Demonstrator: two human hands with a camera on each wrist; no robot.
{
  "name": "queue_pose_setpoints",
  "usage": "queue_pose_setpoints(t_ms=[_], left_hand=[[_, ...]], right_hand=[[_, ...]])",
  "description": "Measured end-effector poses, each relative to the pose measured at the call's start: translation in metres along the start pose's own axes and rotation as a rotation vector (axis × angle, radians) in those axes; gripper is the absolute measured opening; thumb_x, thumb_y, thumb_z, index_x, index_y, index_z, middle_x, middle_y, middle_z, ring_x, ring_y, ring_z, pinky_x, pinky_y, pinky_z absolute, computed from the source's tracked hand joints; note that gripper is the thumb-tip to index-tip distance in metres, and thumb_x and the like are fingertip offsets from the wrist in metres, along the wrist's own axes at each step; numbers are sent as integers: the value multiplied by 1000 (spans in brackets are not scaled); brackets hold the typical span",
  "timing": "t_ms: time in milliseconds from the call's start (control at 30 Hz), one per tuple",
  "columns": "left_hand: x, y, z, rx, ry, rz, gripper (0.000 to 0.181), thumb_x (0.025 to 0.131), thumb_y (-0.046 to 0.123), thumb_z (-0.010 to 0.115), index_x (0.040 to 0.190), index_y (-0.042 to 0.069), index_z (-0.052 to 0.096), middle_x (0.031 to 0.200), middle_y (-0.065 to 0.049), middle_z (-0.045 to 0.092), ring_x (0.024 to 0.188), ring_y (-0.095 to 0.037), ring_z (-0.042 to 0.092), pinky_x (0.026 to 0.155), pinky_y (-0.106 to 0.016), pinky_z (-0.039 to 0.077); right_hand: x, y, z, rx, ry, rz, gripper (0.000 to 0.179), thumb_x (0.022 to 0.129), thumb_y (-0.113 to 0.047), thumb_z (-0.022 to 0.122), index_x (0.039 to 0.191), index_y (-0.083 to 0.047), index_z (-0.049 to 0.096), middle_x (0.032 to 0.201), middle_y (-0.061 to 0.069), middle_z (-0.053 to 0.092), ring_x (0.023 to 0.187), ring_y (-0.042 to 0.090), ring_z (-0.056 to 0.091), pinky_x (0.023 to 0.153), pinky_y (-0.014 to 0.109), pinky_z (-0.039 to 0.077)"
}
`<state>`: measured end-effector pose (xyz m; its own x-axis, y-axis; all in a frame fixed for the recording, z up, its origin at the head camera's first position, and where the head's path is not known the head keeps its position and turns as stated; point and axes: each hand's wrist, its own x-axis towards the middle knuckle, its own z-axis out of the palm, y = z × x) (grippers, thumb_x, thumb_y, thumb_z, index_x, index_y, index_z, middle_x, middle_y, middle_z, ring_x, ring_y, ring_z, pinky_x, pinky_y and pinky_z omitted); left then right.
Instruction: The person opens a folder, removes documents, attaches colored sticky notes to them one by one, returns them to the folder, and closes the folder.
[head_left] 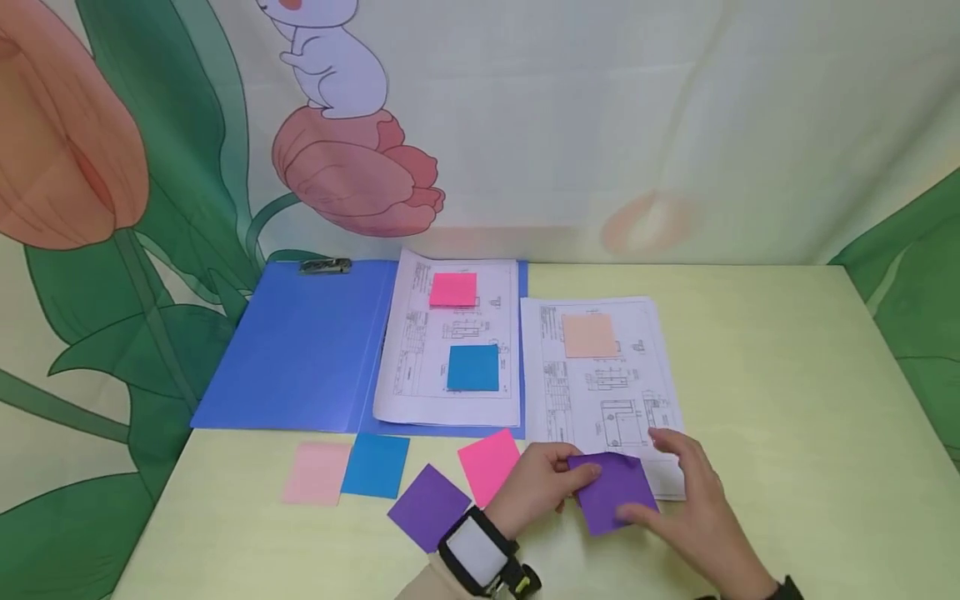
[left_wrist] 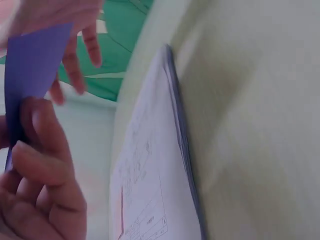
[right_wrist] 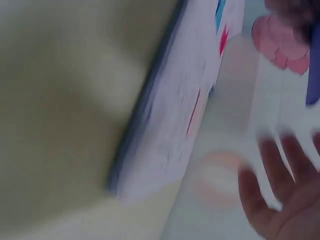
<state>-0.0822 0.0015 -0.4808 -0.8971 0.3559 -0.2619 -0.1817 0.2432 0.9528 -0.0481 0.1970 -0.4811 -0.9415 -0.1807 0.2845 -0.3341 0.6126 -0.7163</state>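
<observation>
A purple sticky note (head_left: 611, 498) is raised over the near part of the right-hand paper stack. My left hand (head_left: 536, 483) pinches it by its left edge between thumb and fingers; the left wrist view shows the same purple note (left_wrist: 37, 65) from the side. Beside its right edge is my right hand (head_left: 701, 508), fingers spread and thumb overlapping the note in the head view. In the right wrist view the right hand (right_wrist: 290, 195) appears with its fingers apart and blurred. Beneath lies the stack of printed drawings (head_left: 637, 408), bearing a peach sticky note (head_left: 590, 336).
An opened blue folder (head_left: 300, 350) with a metal clip (head_left: 325, 266) holds more drawings (head_left: 405, 400), carrying a pink note (head_left: 453, 290) and a blue note (head_left: 473, 367). Along the near side lie a light pink note (head_left: 317, 473), blue note (head_left: 377, 465), purple note (head_left: 427, 504) and bright pink note (head_left: 487, 462).
</observation>
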Motion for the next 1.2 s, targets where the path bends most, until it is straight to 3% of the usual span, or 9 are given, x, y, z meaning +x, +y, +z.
queue_pose_setpoints(t_ms=[67, 167, 233, 333, 433, 533, 700, 933, 1200], left_hand=[[12, -1, 1, 115, -44, 14, 19, 85, 24, 67, 89, 6, 71, 57, 0, 58, 44, -10, 47, 42, -20, 35], [27, 2, 3, 374, -45, 38, 38, 82, 34, 69, 109, 8, 66, 80, 0, 66, 67, -11, 58, 57, -23, 46], [37, 3, 4, 648, -9, 77, 59, 78, 41, 72, 125, 9, 57, 102, -2, 64, 91, -15, 59, 73, -27, 48], [49, -1, 6, 1088, 36, 140, 83, 68, 50, 76, 136, 14, 44, 131, -6, 50, 119, -22, 47, 92, -35, 43], [57, -9, 7, 1326, -22, 172, 91, 61, 54, 78, 137, 19, 43, 141, -6, 41, 127, -25, 38, 97, -38, 39], [60, -15, 6, 1376, -66, 163, 92, 58, 53, 80, 137, 22, 44, 141, -6, 40, 127, -27, 38, 97, -40, 40], [60, -12, 8, 1370, -72, 149, 89, 59, 48, 82, 137, 29, 43, 141, -6, 39, 126, -30, 38, 97, -43, 39], [62, -3, 15, 1411, -152, 109, 90, 62, 45, 81, 141, 35, 38, 151, 7, 23, 127, -38, 35, 94, -50, 40], [68, 3, 19, 1484, -188, 60, 95, 57, 46, 83, 140, 40, 37, 150, 14, 21, 118, -32, 40, 86, -49, 44]], right_hand=[[15, 11, -8, -14, -83, 121, 45, 71, -25, 80, 110, -10, 61, 99, -3, 63, 87, 13, 55, 74, 34, 45], [41, 36, -14, -43, -186, 233, 14, 83, -22, 69, 92, -10, 69, 75, -5, 63, 66, 11, 55, 56, 26, 44], [58, 56, -17, -20, -229, 312, 17, 88, -23, 64, 92, -8, 69, 74, -2, 63, 66, 14, 54, 54, 25, 42], [77, 83, -18, 8, -278, 409, 24, 90, -27, 61, 94, -4, 68, 76, 1, 61, 70, 16, 52, 57, 26, 41], [86, 103, -16, 54, -325, 455, 24, 88, -23, 64, 95, 0, 67, 76, 2, 62, 69, 16, 53, 57, 26, 43], [91, 113, -13, 97, -352, 476, 24, 84, -21, 69, 94, 1, 66, 74, 3, 63, 65, 14, 55, 53, 26, 45], [96, 116, -10, 128, -375, 508, 24, 82, -20, 71, 92, 1, 65, 72, 4, 61, 62, 14, 55, 53, 25, 48], [101, 110, -11, 127, -424, 522, 19, 84, -15, 68, 93, 1, 65, 72, 5, 59, 60, 15, 54, 54, 26, 47], [106, 110, -10, 89, -460, 510, 19, 85, -14, 67, 94, 2, 65, 68, 2, 58, 57, 13, 54, 52, 27, 46]])
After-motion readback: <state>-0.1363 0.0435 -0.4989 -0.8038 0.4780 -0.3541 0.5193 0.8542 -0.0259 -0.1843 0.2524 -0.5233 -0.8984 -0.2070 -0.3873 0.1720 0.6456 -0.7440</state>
